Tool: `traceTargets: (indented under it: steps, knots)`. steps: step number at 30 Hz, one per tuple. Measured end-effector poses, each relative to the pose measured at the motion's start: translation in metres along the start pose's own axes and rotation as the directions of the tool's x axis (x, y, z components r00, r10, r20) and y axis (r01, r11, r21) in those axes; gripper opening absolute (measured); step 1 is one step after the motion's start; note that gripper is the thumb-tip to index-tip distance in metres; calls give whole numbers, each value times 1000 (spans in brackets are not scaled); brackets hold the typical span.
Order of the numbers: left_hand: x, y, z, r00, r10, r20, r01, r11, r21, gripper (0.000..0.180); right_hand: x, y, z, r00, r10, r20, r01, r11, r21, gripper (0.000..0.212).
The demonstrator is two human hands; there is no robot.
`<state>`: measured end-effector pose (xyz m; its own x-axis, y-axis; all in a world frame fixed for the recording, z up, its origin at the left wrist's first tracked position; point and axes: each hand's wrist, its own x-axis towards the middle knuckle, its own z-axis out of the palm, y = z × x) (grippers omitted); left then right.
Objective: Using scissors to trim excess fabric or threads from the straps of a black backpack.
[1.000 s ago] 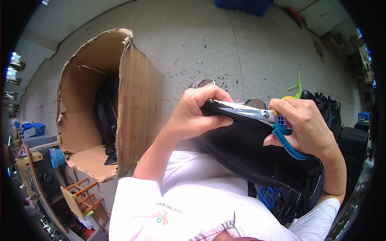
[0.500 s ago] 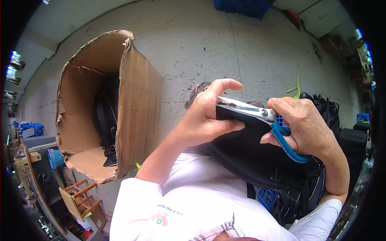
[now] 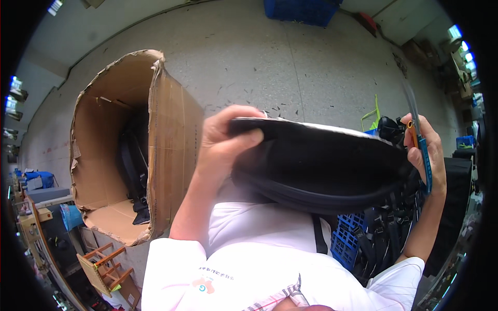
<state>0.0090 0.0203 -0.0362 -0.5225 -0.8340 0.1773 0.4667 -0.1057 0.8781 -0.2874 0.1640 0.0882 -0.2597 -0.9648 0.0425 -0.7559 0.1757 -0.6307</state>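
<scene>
My left hand (image 3: 223, 137) is closed on the left end of a black bag (image 3: 316, 160), thumb on the near face and fingers behind. The bag hangs tilted in front of my shirt, with a pale strip along its upper edge. At its right end, my right hand (image 3: 428, 150) holds scissors with blue and orange handles (image 3: 426, 168). Their blades point up and away from the bag and are partly blurred. Whether the right hand also touches the bag, I cannot tell.
A large open cardboard box (image 3: 179, 140) at the left has black strapped items inside. Below it stands a small wooden stool (image 3: 104, 262). A blue plastic crate (image 3: 348, 238) and several black bags (image 3: 386, 228) are at the right. A blue bin (image 3: 301, 11) sits far back; dark scraps litter the floor.
The scissors, close to my left hand before, have moved right and turned upward with my right hand. My left hand now grips the bag's edge, and the bag has been raised and spread wider.
</scene>
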Motion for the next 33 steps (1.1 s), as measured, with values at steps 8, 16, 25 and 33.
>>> traceTargets:
  steps: [8,16,25,33]
  knots:
    - [16,19,-30,935,188,-302,-288,898,-333,33,-51,92,24,925,181,-335,64,792,607,75]
    - [-3,-90,-81,995,0,-98,-52,850,-524,49,4,72,128,869,172,-465,170,778,604,61]
    - [-29,-111,-13,885,-291,-363,176,932,-317,48,28,61,127,928,356,-108,94,56,994,32]
    - [-6,-4,-46,861,288,-420,-72,886,459,21,12,21,7,980,-62,-187,160,802,575,28]
